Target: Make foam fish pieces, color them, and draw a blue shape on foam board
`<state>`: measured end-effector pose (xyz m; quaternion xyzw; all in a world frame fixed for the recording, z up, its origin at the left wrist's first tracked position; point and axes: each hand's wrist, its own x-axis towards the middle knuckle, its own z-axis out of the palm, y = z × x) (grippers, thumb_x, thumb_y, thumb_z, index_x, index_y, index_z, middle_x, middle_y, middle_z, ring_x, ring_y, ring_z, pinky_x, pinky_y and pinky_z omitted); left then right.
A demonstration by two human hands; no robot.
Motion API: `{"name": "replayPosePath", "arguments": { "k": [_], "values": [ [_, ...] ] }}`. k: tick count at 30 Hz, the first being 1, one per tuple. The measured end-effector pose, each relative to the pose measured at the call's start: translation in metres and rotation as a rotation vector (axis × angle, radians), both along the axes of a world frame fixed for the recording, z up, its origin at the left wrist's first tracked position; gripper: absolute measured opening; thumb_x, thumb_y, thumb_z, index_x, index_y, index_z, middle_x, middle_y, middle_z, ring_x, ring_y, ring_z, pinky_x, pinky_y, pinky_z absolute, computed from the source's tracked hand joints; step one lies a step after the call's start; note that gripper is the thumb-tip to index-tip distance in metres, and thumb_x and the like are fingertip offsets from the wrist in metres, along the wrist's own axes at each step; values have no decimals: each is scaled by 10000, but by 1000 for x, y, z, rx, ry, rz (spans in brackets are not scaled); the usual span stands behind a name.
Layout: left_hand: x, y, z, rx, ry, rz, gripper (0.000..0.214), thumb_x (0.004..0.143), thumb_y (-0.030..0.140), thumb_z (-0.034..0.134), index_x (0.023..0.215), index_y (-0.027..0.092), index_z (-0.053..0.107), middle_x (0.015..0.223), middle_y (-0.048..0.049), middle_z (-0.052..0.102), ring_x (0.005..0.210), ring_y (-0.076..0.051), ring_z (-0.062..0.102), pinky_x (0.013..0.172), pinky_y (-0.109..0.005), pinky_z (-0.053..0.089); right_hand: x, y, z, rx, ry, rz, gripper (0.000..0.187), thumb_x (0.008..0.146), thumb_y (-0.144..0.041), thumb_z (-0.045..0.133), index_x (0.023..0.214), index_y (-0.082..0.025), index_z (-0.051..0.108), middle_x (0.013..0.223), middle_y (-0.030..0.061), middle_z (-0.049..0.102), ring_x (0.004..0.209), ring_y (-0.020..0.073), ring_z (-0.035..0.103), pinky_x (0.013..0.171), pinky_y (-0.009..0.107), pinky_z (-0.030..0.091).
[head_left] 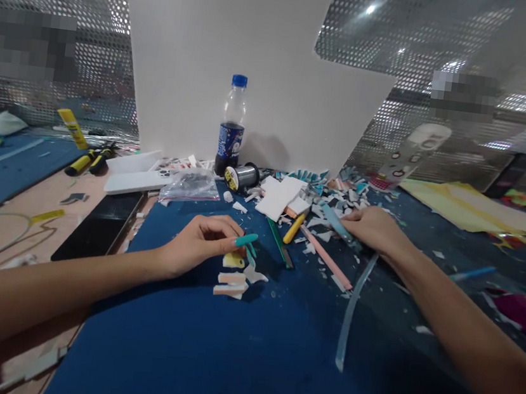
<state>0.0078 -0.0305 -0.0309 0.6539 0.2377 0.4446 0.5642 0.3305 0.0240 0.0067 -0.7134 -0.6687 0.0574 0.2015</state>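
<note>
The left hand (200, 243) pinched a teal piece (245, 240) between thumb and fingertips, just above a yellow scrap (233, 260) and pink offcuts (231, 284) on the blue mat (224, 358). The right hand (371, 229) lay curled over one end of a blue strip (334, 223) beside the scrap pile (334, 196). Whether it gripped the strip or only pressed on it could not be told. A yellow knife (294, 227) and a pink strip (327, 259) lay between the hands. The work seemed to be at the sorting of cut pieces. Lifting the blue strip would call for a firm hold on its end and a path clear of the knife.
</note>
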Motion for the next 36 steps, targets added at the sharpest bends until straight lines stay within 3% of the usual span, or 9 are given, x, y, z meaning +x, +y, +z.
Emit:
{"name": "replayPosePath", "arguments": {
  "k": [3,9,13,16,21,25,29,33,36],
  "values": [
    [-1,2,-3,-18,-23,21,139,770,285,672,680,183,703,779,-28,604,738,-126,552,716,-276,468,-7,-2,1,-92,235,-18,322,883,-415,511,830,-113,608,706,4,611,589,97,572,571,253,485],
    [-1,6,-6,-50,-82,26,150,780,310,666,696,195,713,788,-28,619,749,-131,564,720,-287,464,-35,-13,8,-88,594,116,468,926,-392,296,758,-138,652,727,116,615,605,158,556,564,311,436],
    [-2,5,-4,-27,-90,36,126,783,287,665,709,205,724,775,-27,626,753,-136,575,729,-292,469,-52,-34,12,-88,746,219,523,922,-263,146,808,-188,651,790,82,557,625,132,503,610,311,425],
    [-2,4,-3,-27,-89,40,128,787,287,661,715,203,725,783,-28,630,748,-134,578,730,-291,472,-63,-45,10,-105,845,273,515,902,-197,130,762,-192,626,728,48,473,575,119,438,604,296,423],
    [-2,5,-3,-54,-90,49,133,782,305,663,729,201,726,785,-31,623,728,-135,578,680,-282,476,-67,-42,7,-150,957,299,389,901,-243,241,659,-190,541,649,16,386,513,120,344,515,288,399],
    [-2,4,-3,-29,-84,53,127,796,265,649,717,206,728,760,-28,622,726,-132,576,693,-280,471,-60,-34,5,-200,999,290,428,919,-413,246,658,-199,510,629,6,389,496,112,351,478,280,383],
    [-2,2,0,12,-79,67,110,793,209,649,725,217,736,748,-22,626,721,-121,570,692,-263,463,-61,-35,0,-244,987,316,440,794,-611,444,635,-204,494,563,-2,435,455,111,389,420,272,361],
    [-1,-1,4,30,-44,85,114,777,170,656,715,215,740,739,-20,625,708,-112,561,691,-249,464,-75,-43,-1,-249,917,333,350,627,-472,729,638,-176,542,541,15,544,482,136,511,494,282,447],
    [-1,-2,6,41,-36,86,115,774,167,656,713,215,741,737,-21,629,700,-113,564,685,-248,469,-82,-49,1,-200,831,302,309,610,-366,770,711,-169,554,574,26,595,501,151,570,511,279,472]
  ]
}}
